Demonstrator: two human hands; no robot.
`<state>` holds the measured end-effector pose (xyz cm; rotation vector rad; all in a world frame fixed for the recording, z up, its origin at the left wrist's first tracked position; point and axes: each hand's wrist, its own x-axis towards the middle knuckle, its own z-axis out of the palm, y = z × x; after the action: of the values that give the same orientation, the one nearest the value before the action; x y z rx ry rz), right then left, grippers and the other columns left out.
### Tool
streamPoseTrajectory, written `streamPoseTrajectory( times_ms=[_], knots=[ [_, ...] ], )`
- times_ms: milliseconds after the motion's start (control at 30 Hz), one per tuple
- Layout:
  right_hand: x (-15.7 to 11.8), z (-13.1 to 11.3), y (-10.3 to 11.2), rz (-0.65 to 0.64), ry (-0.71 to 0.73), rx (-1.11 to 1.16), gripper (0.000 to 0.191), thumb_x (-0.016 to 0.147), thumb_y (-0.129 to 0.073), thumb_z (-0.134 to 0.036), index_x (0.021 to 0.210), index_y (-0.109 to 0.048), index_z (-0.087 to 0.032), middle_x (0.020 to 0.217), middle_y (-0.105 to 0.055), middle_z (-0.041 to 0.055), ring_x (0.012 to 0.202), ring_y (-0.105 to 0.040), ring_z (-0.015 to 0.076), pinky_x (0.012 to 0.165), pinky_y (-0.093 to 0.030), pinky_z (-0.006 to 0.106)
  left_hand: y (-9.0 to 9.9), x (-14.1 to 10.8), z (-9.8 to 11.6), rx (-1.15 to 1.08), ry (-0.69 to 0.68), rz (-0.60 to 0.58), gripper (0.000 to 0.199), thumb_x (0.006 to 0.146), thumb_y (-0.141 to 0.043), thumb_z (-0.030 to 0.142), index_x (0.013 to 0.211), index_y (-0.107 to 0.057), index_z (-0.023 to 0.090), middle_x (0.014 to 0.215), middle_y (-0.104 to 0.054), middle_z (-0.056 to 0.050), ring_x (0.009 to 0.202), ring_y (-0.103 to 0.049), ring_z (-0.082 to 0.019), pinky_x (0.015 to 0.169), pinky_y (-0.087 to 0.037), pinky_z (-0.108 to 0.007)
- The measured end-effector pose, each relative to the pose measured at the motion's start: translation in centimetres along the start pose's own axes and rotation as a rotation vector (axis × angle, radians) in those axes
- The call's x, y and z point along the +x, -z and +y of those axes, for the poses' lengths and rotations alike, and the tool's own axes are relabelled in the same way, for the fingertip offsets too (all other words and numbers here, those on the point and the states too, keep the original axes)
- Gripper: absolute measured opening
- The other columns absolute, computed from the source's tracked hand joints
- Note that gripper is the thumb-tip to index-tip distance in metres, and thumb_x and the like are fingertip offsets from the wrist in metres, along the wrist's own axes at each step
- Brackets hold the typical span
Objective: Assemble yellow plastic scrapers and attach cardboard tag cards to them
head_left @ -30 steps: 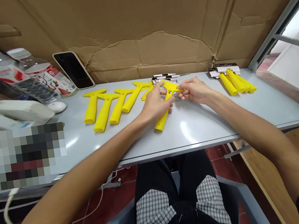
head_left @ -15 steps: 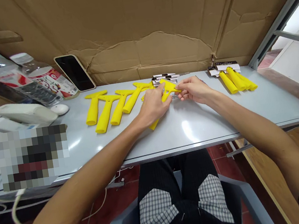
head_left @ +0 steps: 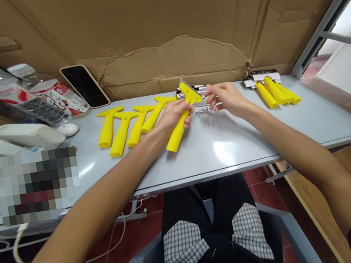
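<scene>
My left hand [head_left: 173, 116] is shut around the handle of a yellow plastic scraper [head_left: 177, 133], whose wide blade end [head_left: 190, 93] tilts up and away from me. My right hand [head_left: 225, 97] is apart from it, fingers loosely spread and holding nothing. The nearest thing to those fingers is a small pile of metal screws [head_left: 203, 111] on the tabletop. Several matching yellow scrapers [head_left: 122, 133] lie in a row left of my left hand. Several yellow handles [head_left: 275, 94] lie bunched at the right.
The pale grey table [head_left: 218, 151] has black-and-white packaging cards [head_left: 189, 89] at the back. A phone [head_left: 85, 86], a plastic bottle [head_left: 47, 91], a mouse [head_left: 68, 129] and a white device [head_left: 29, 135] stand at the left. Cardboard [head_left: 164, 58] covers the wall behind.
My right hand has let go of the scraper and moved right. My left hand has pulled the scraper left, tilting it up, and the screws now show between my hands.
</scene>
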<state>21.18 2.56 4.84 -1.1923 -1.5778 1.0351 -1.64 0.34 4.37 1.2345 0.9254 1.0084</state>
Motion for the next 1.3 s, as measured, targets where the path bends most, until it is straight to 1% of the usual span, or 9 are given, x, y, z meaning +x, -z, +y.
streamPoseTrajectory(
  times_ms=[100, 167, 333, 500, 700, 867, 1067, 1200, 1300],
  knots=[
    [1.0, 1.6, 1.4, 0.089, 0.265, -0.460, 0.021, 0.094, -0.082, -0.038, 0.080, -0.076, -0.023, 0.085, -0.078, 0.0095, 0.077, -0.069, 0.0255, 0.080, -0.057, 0.044, 0.5, 0.7, -0.8, -0.118, 0.060, -0.039, 0.018, 0.072, -0.075, 0.024, 0.077, -0.057, 0.020, 0.080, -0.065, 0.000, 0.047, -0.043, -0.004, 0.038, -0.035, -0.020],
    [1.7, 2.6, 2.2, 0.000, 0.335, -0.646, 0.009, 0.089, -0.078, -0.021, 0.081, -0.079, -0.023, 0.085, -0.080, 0.0076, 0.079, -0.068, 0.0254, 0.086, -0.054, 0.044, 0.7, 1.0, -1.2, -0.142, 0.077, -0.045, 0.019, 0.072, -0.074, 0.024, 0.077, -0.056, 0.020, 0.078, -0.064, 0.001, 0.046, -0.042, -0.003, 0.038, -0.035, -0.019],
    [2.6, 4.0, 3.6, -0.146, 0.257, -0.784, 0.021, 0.082, -0.076, -0.006, 0.090, -0.087, -0.023, 0.090, -0.082, 0.0062, 0.083, -0.069, 0.0245, 0.089, -0.051, 0.041, 1.0, 1.3, -1.8, -0.151, 0.071, -0.048, 0.021, 0.069, -0.073, 0.022, 0.078, -0.054, 0.021, 0.075, -0.063, 0.002, 0.042, -0.045, -0.003, 0.035, -0.034, -0.019],
    [2.3, 3.5, 3.6, -0.253, 0.220, -0.815, 0.019, 0.090, -0.078, -0.013, 0.102, -0.091, -0.021, 0.092, -0.084, 0.0061, 0.087, -0.072, 0.0231, 0.091, -0.052, 0.037, 1.1, 1.6, -2.1, -0.138, 0.077, -0.012, 0.026, 0.064, -0.075, 0.025, 0.078, -0.053, 0.021, 0.071, -0.063, 0.003, 0.039, -0.045, -0.005, 0.032, -0.033, -0.020],
    [1.6, 2.5, 3.1, -0.321, 0.221, -0.838, 0.014, 0.093, -0.081, -0.023, 0.100, -0.093, -0.022, 0.090, -0.085, 0.0047, 0.085, -0.074, 0.0228, 0.089, -0.053, 0.036, 1.0, 1.6, -2.2, -0.166, 0.074, -0.009, 0.026, 0.063, -0.075, 0.024, 0.078, -0.055, 0.020, 0.070, -0.065, 0.002, 0.039, -0.046, -0.005, 0.031, -0.034, -0.020],
    [1.7, 2.7, 2.9, -0.381, 0.233, -0.802, 0.012, 0.093, -0.082, -0.020, 0.099, -0.093, -0.021, 0.090, -0.085, 0.0053, 0.087, -0.073, 0.0234, 0.087, -0.053, 0.036, 0.9, 1.6, -2.2, -0.180, 0.092, -0.017, 0.026, 0.063, -0.074, 0.024, 0.080, -0.055, 0.020, 0.069, -0.065, 0.001, 0.039, -0.046, -0.006, 0.032, -0.034, -0.021],
    [1.9, 2.7, 2.9, -0.335, 0.267, -0.786, 0.011, 0.094, -0.079, -0.018, 0.091, -0.089, -0.020, 0.086, -0.083, 0.0058, 0.085, -0.070, 0.0233, 0.087, -0.052, 0.038, 0.9, 1.5, -2.2, -0.201, 0.126, -0.024, 0.027, 0.067, -0.073, 0.023, 0.086, -0.054, 0.021, 0.065, -0.065, 0.001, 0.038, -0.046, -0.007, 0.033, -0.032, -0.020],
    [1.9, 2.3, 2.7, -0.240, 0.349, -0.544, 0.011, 0.095, -0.077, -0.026, 0.093, -0.085, -0.020, 0.092, -0.083, 0.0061, 0.085, -0.071, 0.0225, 0.085, -0.053, 0.038, 0.7, 1.3, -2.2, -0.224, 0.130, -0.072, 0.029, 0.067, -0.073, 0.024, 0.087, -0.052, 0.023, 0.063, -0.065, 0.002, 0.037, -0.045, -0.008, 0.032, -0.032, -0.020],
    [1.7, 1.9, 2.4, -0.205, 0.379, -0.354, 0.019, 0.095, -0.081, -0.039, 0.093, -0.082, -0.021, 0.095, -0.081, 0.0070, 0.086, -0.071, 0.0228, 0.084, -0.055, 0.039, 0.6, 1.2, -2.2, -0.224, 0.120, -0.106, 0.031, 0.066, -0.074, 0.026, 0.086, -0.050, 0.023, 0.063, -0.066, 0.002, 0.035, -0.046, -0.008, 0.031, -0.031, -0.020]
  ],
)
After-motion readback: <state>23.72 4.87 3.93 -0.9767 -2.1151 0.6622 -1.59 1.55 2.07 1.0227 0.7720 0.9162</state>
